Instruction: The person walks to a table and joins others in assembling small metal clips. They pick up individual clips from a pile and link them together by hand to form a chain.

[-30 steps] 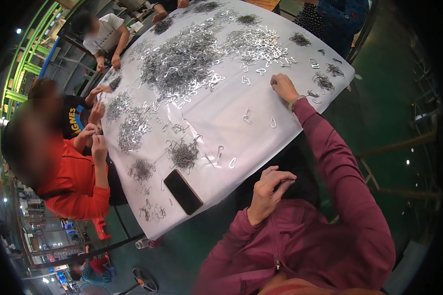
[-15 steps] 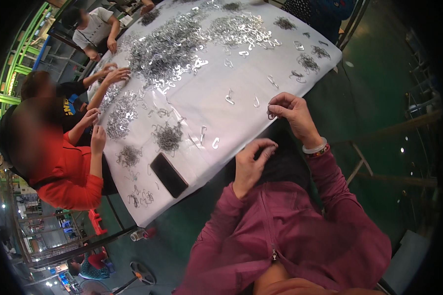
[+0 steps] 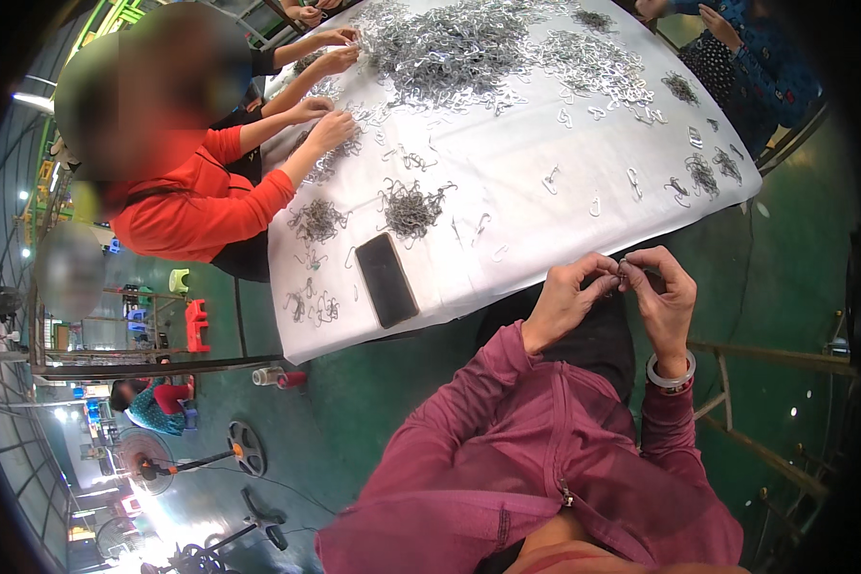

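My left hand (image 3: 569, 304) and my right hand (image 3: 664, 295) meet just off the table's near edge, fingertips almost touching. Both are closed in a pinch on a small metal hook (image 3: 623, 272), mostly hidden by the fingers. Beyond them on the white-covered table (image 3: 521, 206) lie a few loose shiny hooks, one a single metal hook (image 3: 551, 179). To the left are a pile of dark wire pieces (image 3: 411, 209) and a black phone (image 3: 386, 279).
A large heap of shiny metal hooks (image 3: 450, 57) covers the far middle of the table. At the left, a co-worker in a red top (image 3: 201, 206) handles pieces. Another person in dark blue patterned clothing (image 3: 775, 72) is at the far right. A standing fan (image 3: 247, 450) is at lower left.
My left hand has moved right and up to meet my right hand, which has shifted right and down. Both now pinch the small hook. The view has turned, so the table appears shifted right.
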`<state>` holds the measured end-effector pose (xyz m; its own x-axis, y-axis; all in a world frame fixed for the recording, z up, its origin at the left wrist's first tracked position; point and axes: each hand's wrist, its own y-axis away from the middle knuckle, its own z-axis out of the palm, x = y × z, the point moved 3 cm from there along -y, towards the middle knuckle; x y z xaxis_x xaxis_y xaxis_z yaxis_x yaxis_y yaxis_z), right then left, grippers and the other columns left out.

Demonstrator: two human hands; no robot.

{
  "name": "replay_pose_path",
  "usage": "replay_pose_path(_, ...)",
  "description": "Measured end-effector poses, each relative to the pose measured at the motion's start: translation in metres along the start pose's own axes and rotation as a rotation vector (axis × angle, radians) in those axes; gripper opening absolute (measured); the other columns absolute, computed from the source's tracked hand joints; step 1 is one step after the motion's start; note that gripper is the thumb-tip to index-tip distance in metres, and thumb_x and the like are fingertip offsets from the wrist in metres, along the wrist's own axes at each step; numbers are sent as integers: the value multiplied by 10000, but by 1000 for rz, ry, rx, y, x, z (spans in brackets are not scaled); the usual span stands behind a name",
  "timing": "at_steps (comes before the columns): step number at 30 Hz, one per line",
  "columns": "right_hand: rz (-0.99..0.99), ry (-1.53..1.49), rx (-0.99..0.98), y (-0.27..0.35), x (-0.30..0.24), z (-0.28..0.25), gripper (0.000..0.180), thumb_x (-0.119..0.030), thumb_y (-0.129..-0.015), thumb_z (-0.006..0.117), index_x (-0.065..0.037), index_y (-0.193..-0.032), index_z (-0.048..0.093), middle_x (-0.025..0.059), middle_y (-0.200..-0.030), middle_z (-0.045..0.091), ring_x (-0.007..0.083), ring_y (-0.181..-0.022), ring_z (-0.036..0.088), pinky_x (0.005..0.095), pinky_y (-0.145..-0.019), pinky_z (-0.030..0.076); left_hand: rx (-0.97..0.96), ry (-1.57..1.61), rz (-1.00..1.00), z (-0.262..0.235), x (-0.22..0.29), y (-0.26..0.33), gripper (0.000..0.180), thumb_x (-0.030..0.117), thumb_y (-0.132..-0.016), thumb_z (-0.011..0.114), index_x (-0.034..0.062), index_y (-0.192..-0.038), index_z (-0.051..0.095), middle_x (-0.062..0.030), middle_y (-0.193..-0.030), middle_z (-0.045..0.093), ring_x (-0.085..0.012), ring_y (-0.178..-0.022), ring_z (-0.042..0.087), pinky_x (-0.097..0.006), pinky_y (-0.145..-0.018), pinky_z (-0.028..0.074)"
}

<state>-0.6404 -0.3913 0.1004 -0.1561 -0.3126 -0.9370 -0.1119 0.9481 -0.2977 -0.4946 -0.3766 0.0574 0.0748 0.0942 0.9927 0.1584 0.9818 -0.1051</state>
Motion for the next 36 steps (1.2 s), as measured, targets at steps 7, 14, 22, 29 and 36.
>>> replay_pose_path(7, -13, -91, -26, 0, -7, 7, 114, 140, -831, 611, 41, -886, 626, 43, -788, 604, 88, -648, 594, 212, -589, 483, -79, 23, -46, -10, -8, 3, 210, 64, -897, 659, 3, -1096, 625, -73, -960, 693, -137, -902, 646, -280, -813, 510)
replay_pose_path(14, 3, -109, -24, -6, -18, 6, 114, 144, -827, 629, 42, -880, 629, 51, -796, 601, 86, -649, 593, 204, -577, 476, 291, -533, 175, -134, -22, -36, 283, 108, -883, 664, 106, -1165, 690, -72, -1083, 717, -145, -908, 677, -271, -787, 526)
replay_pose_path(22, 60, -138, -20, -1, -19, 5, 103, 134, -827, 634, 45, -877, 629, 58, -799, 602, 92, -646, 596, 210, -571, 490, 267, -1285, -210, -263, -71, -84, 156, 196, -807, 691, 76, -889, 747, -134, -921, 709, -319, -876, 675, -423, -793, 528)
replay_pose_path(29, 61, -119, -22, 5, -23, -2, 114, 143, -822, 628, 42, -873, 626, 61, -799, 601, 96, -647, 596, 213, -575, 491, 350, -1282, -171, -262, -69, -82, 155, 171, -827, 662, 42, -904, 701, -168, -916, 697, -359, -887, 661, -445, -799, 512)
replay_pose_path(36, 13, -121, -54, 12, -28, -9, 116, 143, -821, 632, 42, -877, 623, 63, -799, 600, 97, -643, 595, 213, -573, 484, 388, -1175, -110, -258, -39, -45, 151, 150, -852, 634, 44, -927, 712, -179, -885, 699, -351, -869, 669, -428, -778, 513)
